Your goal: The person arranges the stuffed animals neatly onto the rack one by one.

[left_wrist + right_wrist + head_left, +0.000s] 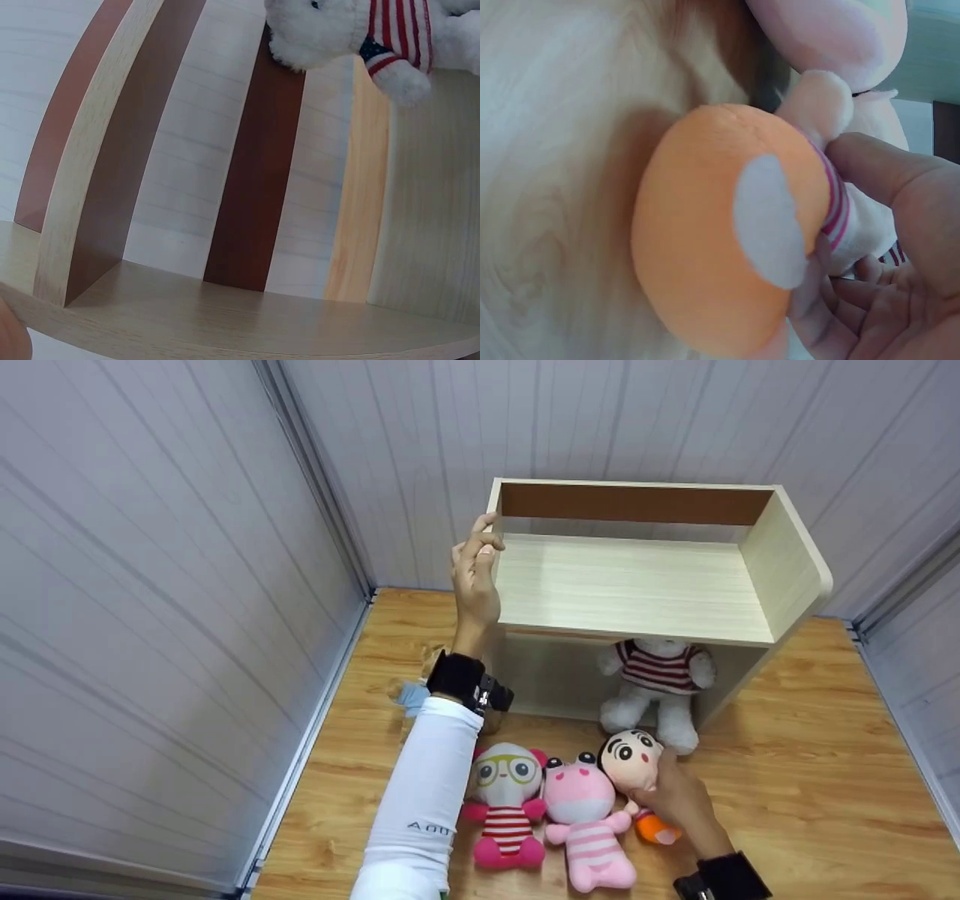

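My left hand (476,577) holds the left side panel of a pale wooden shelf (622,585), its fingers bent over the edge. In the left wrist view only a bit of that hand shows at the lower left corner. My right hand (682,795) grips a black-haired doll (628,761) with orange bottoms in front of the shelf. The right wrist view shows the doll's round orange underside (697,232), with thumb and fingers around its body. Just behind the doll, a white plush bear (656,671) in a striped sweater stands in the lower compartment.
Left of the doll lie a pink frog plush (581,802) and a plush with green glasses (508,795). Something light blue (412,697) shows by the shelf's left side, partly behind my left arm. Panelled walls (150,585) enclose the wooden floor (322,810).
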Tool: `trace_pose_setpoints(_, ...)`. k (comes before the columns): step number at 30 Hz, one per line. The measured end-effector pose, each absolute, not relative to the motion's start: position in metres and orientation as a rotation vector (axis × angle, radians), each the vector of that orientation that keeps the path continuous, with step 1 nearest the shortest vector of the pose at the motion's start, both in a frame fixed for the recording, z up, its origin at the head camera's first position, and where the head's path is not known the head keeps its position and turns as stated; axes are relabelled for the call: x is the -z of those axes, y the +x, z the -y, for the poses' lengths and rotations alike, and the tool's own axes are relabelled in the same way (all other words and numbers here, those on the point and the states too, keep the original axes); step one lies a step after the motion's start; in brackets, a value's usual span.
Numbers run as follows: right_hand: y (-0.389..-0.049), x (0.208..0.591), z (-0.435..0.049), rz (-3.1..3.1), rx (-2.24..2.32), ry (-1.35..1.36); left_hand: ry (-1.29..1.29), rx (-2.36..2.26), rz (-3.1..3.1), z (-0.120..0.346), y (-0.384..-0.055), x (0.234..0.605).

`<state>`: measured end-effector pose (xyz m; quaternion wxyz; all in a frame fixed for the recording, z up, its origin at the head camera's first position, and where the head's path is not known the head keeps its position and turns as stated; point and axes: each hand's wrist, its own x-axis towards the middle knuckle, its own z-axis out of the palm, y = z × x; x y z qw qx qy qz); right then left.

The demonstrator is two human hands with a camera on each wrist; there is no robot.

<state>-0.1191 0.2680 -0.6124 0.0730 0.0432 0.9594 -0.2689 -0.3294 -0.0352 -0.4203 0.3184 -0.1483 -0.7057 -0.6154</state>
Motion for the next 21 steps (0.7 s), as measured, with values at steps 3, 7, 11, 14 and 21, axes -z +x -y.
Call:
trace_pose_setpoints(3, -0.116, 0.615, -0.270, -2.914, 0.834, 0.142, -0.381, 1.629, 1.858, 0.034, -0.329, 0.420)
trace_pose_setpoints(7, -0.112, 0.618, -0.271, -2.956, 0.856, 0.174, -0.374, 1.624, 1.863, 0.035, -0.329, 0.419)
trace_pose_setpoints(11, -0.109, 0.614, -0.272, -2.967, 0.875, 0.216, -0.377, 1.616, 1.866, 0.036, -0.328, 0.418)
trace_pose_setpoints(14, -0.108, 0.607, -0.273, -2.963, 0.901, 0.259, -0.379, 1.616, 1.863, 0.036, -0.327, 0.418)
trace_pose_setpoints(21, -0.117, 0.574, -0.267, -3.066, 1.065, 0.382, -0.374, 1.628, 1.859, 0.036, -0.328, 0.418)
